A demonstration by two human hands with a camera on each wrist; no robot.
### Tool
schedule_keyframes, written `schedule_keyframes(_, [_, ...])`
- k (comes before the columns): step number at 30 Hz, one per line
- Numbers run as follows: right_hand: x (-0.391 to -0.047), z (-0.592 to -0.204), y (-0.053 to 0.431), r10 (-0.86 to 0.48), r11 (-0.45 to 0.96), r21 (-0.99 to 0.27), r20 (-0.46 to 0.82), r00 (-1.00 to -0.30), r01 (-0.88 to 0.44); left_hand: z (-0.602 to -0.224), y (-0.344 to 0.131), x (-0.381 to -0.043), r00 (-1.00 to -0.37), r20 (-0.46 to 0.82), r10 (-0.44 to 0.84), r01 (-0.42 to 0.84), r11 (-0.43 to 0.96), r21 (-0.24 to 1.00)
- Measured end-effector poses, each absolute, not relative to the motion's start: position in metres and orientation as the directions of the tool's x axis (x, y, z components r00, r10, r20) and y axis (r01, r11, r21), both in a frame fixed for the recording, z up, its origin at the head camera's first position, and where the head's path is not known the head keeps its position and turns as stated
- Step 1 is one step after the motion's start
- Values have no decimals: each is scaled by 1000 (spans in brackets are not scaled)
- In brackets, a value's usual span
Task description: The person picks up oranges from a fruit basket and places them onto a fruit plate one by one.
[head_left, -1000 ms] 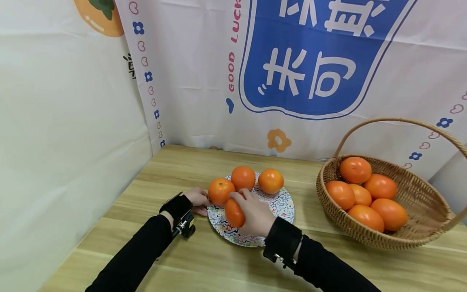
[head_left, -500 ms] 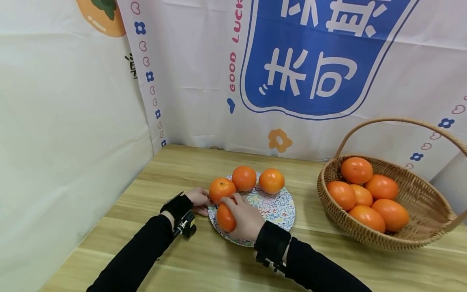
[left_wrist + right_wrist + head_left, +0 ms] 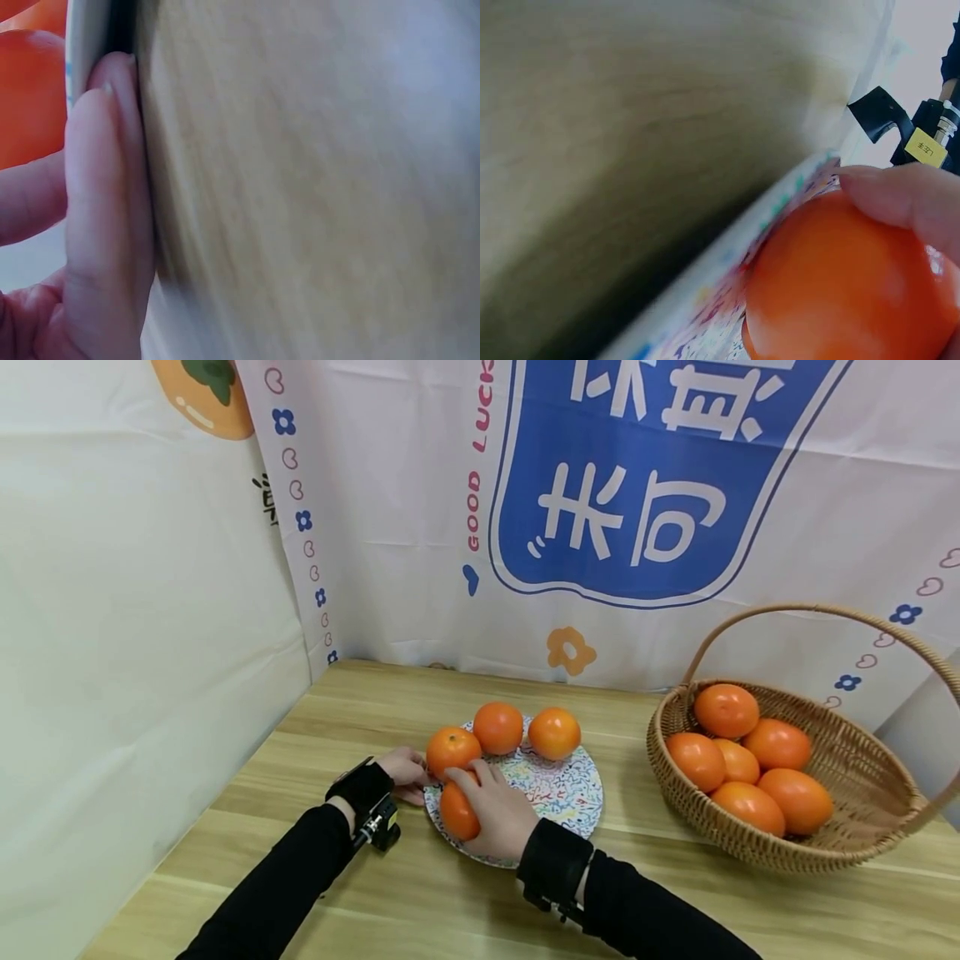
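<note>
On a plate with a colourful scribbled pattern sit several smooth round orange fruits. One fruit lies at the plate's left edge, another at its back and a third at its back right. My right hand grips a further orange fruit low at the plate's front left; in the right wrist view this fruit is beside the patterned rim, with a fingertip on it. At the left rim, my left hand pinches the plate, with fingers along the rim's outer side in the left wrist view.
A wicker basket with a tall handle stands at the right, holding several more orange fruits. The wooden table meets a printed cloth backdrop at the back and a pale cloth wall at the left.
My right hand has moved left and slightly toward the front with its fruit, to the plate's front left. My left hand has stayed at the plate's rim.
</note>
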State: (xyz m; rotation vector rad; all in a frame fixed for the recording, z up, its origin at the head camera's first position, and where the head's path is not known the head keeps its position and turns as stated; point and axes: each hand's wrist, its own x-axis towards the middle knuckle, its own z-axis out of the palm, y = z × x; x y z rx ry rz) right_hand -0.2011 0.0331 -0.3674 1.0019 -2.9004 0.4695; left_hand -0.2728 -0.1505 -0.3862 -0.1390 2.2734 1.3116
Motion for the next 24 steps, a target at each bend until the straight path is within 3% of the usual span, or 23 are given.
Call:
schedule_keyframes(5, [-200, -368, 35, -590, 749, -287, 124, -798, -598, -373, -145, -262, -869, -476, 138, -345, 520, 781])
schedule_keyframes(11, [-198, -359, 42, -576, 745, -317, 137, -806, -586, -381, -146, -268, -868, -476, 141, -342, 526, 779])
schedule_keyframes(18, [-205, -337, 60, -579, 690, -327, 285, -764, -646, -382, -150, -271, -870, -467, 159, -322, 535, 781])
schedule_keyframes(24, [-221, -299, 92, -501, 714, -329, 377, -779, -618, -387, -150, -275, -867, -477, 144, -335, 541, 771])
